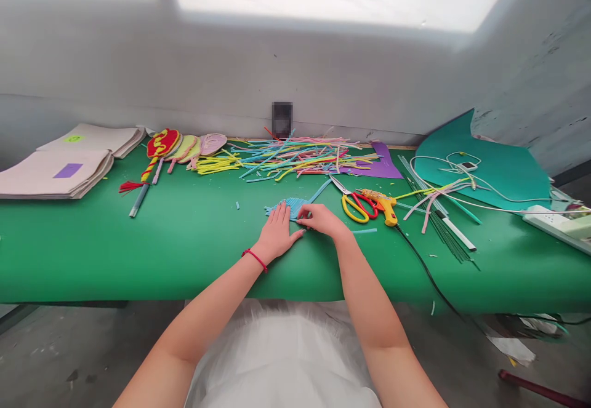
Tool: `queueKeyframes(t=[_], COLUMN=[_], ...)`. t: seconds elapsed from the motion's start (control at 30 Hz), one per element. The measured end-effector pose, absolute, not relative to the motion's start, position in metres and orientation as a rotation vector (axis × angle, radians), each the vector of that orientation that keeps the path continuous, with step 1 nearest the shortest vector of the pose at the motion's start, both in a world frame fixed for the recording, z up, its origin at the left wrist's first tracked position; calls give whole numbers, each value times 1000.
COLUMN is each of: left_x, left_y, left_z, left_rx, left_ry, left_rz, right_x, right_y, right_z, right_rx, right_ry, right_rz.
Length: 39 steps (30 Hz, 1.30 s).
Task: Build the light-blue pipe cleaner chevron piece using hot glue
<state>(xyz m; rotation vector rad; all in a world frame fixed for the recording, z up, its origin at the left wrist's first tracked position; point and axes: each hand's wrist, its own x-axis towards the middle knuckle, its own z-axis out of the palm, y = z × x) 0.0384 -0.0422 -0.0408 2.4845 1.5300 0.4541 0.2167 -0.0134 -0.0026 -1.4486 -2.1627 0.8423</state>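
Observation:
A flat piece made of blue pipe cleaners (295, 204) lies on the green table in front of me. My left hand (277, 234) rests on it with fingers stretched out flat, pressing its left part. At its right edge, my right hand (319, 218) has thumb and fingers pinched together on a blue pipe cleaner; the fingertips are partly hidden. One blue strip (320, 191) sticks out from the piece toward the upper right. Another blue strip (365, 231) shows to the right of my right wrist.
Scissors (355, 202) and a yellow glue gun (382, 204) lie right of my hands. Behind is a pile of coloured pipe cleaners (295, 157). Fan-shaped crafts (162, 143) and paper stacks (55, 171) are left; a teal sheet (489, 162), wires and a power strip (549, 217) are right.

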Motion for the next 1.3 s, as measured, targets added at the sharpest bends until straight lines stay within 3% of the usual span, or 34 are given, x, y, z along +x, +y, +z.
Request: queueKeyframes(t=[0.57,1.07,1.3], left_x=[39,41,41], left_y=[-43,-46,-46], left_z=[-39,-27,-26], left_rx=[2453,2482,2490], left_ry=[1526,1559,1568], left_rz=[453,305,301], right_x=[212,226,257], right_y=[-26,28,19], right_z=[-15,0,-22], right_rx=[-1428,-786,-933], right_ry=[-2203,-2679,-2336], right_rz=[442,567,279])
